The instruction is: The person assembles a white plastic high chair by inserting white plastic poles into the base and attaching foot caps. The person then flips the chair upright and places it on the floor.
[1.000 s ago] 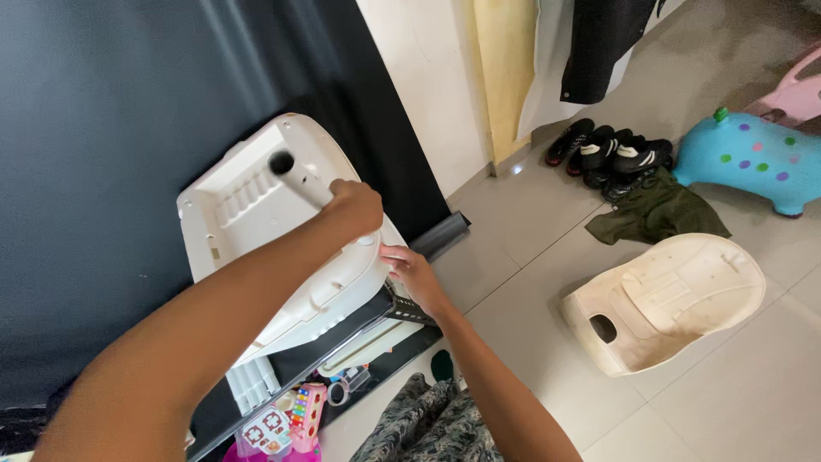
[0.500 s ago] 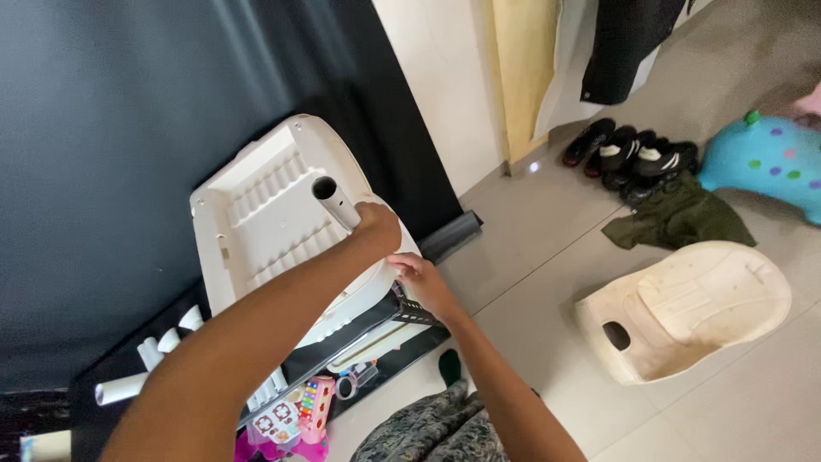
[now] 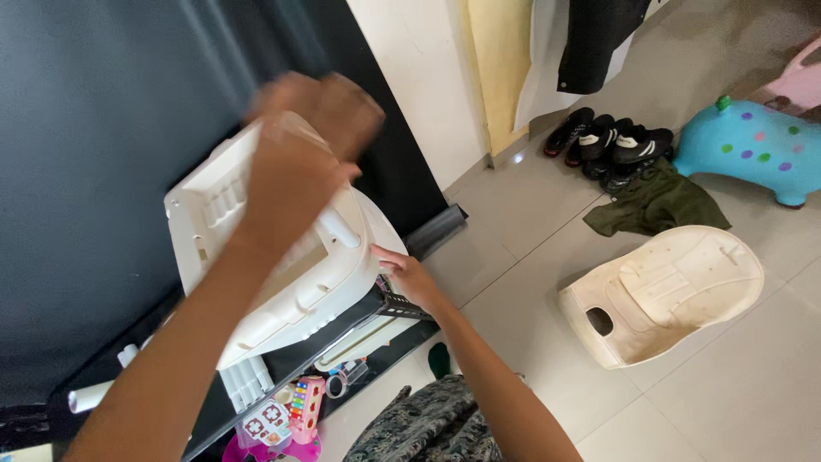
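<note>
Leaning against a dark wall panel (image 3: 103,128), a big white moulded plastic shell (image 3: 256,257) with ribbed recesses and a short tube peg stands tilted on a black wire rack (image 3: 389,308). Low and left of the shell, white plastic tubes (image 3: 94,393) lie by the panel's foot. Below the shell, a small pink toy xylophone with coloured keys (image 3: 304,406) sits at the rack's base beside a pink toy (image 3: 265,445). The left hand (image 3: 295,158), blurred, lies over the shell's upper edge with fingers curled around it, gripping the shell. Just right of the shell's lower rim, the right hand (image 3: 410,278) touches the rim with fingertips, partly open; whether it grips cannot be told. Below that, camouflage-patterned cloth (image 3: 436,428) shows. Well right of the shell, on the tiled floor (image 3: 753,385), a cream plastic seat shell (image 3: 667,291) with one oval hole lies face up. Beyond it lie an olive green garment (image 3: 658,205), black shoes (image 3: 611,145) and a turquoise spotted ride-on animal toy (image 3: 748,150).
</note>
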